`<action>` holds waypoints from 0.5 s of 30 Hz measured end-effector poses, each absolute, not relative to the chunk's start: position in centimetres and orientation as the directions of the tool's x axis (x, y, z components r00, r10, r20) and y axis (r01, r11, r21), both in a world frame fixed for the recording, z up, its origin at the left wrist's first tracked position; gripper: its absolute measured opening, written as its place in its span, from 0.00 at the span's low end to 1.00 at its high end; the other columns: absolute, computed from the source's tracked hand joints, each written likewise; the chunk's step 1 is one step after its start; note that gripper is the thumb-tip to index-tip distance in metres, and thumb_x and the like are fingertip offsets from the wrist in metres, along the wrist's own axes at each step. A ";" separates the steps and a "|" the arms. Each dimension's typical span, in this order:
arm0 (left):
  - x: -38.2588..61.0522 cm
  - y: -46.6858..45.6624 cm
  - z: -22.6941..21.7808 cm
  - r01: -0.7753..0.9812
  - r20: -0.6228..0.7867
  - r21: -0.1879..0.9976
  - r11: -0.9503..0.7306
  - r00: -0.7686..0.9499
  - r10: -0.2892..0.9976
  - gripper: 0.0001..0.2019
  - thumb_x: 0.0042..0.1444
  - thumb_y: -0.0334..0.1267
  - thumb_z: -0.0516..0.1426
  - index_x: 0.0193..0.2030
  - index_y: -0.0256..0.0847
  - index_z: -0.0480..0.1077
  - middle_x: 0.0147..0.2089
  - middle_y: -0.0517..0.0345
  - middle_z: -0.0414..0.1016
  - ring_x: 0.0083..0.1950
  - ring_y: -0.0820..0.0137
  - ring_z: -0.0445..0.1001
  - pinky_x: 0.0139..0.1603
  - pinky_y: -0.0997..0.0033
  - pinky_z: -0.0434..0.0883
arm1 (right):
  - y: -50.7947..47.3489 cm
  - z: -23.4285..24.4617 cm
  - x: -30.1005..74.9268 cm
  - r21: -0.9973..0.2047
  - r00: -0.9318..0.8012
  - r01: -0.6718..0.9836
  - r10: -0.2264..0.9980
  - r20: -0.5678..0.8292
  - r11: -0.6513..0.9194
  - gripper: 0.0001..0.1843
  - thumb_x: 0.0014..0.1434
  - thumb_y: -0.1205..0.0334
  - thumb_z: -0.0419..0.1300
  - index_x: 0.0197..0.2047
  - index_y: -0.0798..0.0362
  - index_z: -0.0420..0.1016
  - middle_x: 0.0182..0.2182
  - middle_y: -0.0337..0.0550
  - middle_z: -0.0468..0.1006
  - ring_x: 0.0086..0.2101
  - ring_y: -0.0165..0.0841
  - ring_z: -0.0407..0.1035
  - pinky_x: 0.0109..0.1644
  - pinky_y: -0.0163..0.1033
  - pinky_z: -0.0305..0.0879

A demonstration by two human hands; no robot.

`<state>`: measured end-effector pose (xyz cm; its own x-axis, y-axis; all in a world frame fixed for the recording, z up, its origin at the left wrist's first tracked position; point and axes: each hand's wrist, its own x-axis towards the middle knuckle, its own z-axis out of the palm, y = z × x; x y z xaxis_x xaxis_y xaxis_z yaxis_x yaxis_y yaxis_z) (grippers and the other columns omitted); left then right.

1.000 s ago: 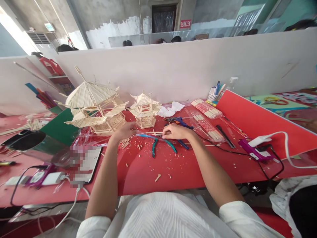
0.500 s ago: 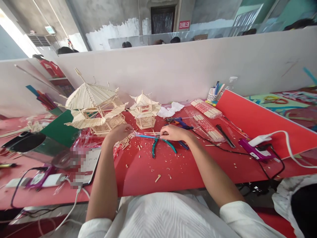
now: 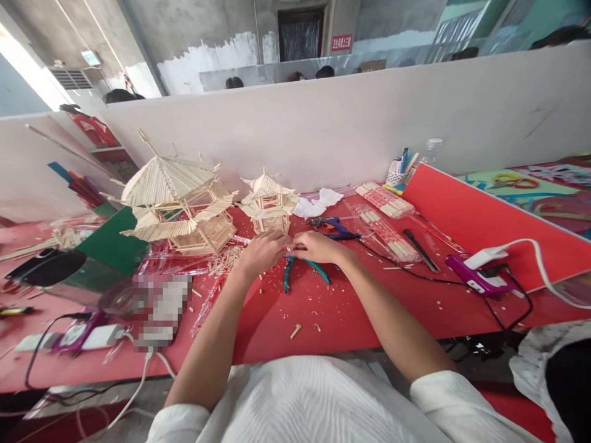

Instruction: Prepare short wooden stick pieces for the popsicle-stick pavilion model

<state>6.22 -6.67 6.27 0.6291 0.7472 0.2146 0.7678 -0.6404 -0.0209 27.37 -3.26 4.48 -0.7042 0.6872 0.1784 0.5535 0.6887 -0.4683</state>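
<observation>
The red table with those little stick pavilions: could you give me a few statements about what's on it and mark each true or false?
1. The left hand and right hand meet just in front of the small stick pavilion. True.
2. The teal-handled pliers are gripped in the right hand. False: they lie on the red table, just below both hands.
3. The large stick pavilion stands left of the small one. True.
4. The purple glue gun lies between the two pavilions. False: it lies far right on the table, with a white plug and cord at it.
5. A cup of pens stands against the partition. True.
</observation>
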 end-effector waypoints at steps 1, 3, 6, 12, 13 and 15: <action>6.4 -6.7 6.2 0.762 0.219 -0.032 -0.647 0.637 0.739 0.10 0.65 0.33 0.54 0.51 0.41 0.72 0.47 0.47 0.76 0.53 0.60 0.74 0.54 0.63 0.71 | -3.2 4.5 27.4 -0.470 -0.707 0.548 0.683 0.182 0.692 0.10 0.64 0.58 0.61 0.39 0.55 0.81 0.37 0.48 0.82 0.36 0.35 0.74 0.40 0.35 0.59; 6.6 -6.8 6.2 0.764 0.207 -0.023 -0.645 0.635 0.744 0.10 0.65 0.31 0.53 0.49 0.41 0.73 0.46 0.47 0.77 0.52 0.60 0.74 0.53 0.63 0.71 | -3.1 4.4 27.4 -0.463 -0.715 0.541 0.674 0.186 0.702 0.09 0.64 0.60 0.61 0.39 0.55 0.81 0.39 0.48 0.82 0.38 0.36 0.74 0.41 0.35 0.60; 6.7 -6.9 6.2 0.784 0.135 0.018 -0.620 0.613 0.779 0.13 0.65 0.29 0.51 0.49 0.43 0.74 0.47 0.48 0.79 0.50 0.61 0.76 0.48 0.67 0.71 | -2.9 4.2 27.4 -0.444 -0.718 0.544 0.669 0.193 0.712 0.09 0.65 0.61 0.60 0.40 0.54 0.81 0.40 0.48 0.82 0.40 0.36 0.74 0.43 0.36 0.60; 4.9 -6.9 6.6 0.853 0.054 0.045 -0.519 0.517 0.854 0.18 0.60 0.25 0.50 0.48 0.46 0.76 0.47 0.49 0.80 0.47 0.61 0.79 0.44 0.68 0.69 | -3.0 4.2 27.4 -0.432 -0.714 0.554 0.673 0.191 0.711 0.12 0.67 0.57 0.59 0.43 0.55 0.81 0.42 0.49 0.81 0.41 0.37 0.74 0.44 0.36 0.61; 4.2 -6.9 6.7 0.878 0.050 0.053 -0.476 0.474 0.879 0.17 0.60 0.25 0.51 0.46 0.46 0.77 0.45 0.49 0.80 0.46 0.60 0.79 0.45 0.67 0.69 | -3.1 4.3 27.5 -0.428 -0.711 0.561 0.677 0.189 0.708 0.13 0.67 0.57 0.58 0.42 0.55 0.81 0.42 0.49 0.81 0.41 0.37 0.73 0.44 0.36 0.61; 2.6 -6.9 7.1 0.922 0.024 0.033 -0.386 0.385 0.923 0.14 0.58 0.25 0.52 0.40 0.44 0.77 0.42 0.49 0.80 0.45 0.59 0.79 0.45 0.66 0.69 | -3.1 4.4 27.7 -0.423 -0.703 0.578 0.689 0.177 0.698 0.14 0.68 0.56 0.57 0.43 0.55 0.81 0.43 0.49 0.80 0.42 0.37 0.73 0.45 0.36 0.61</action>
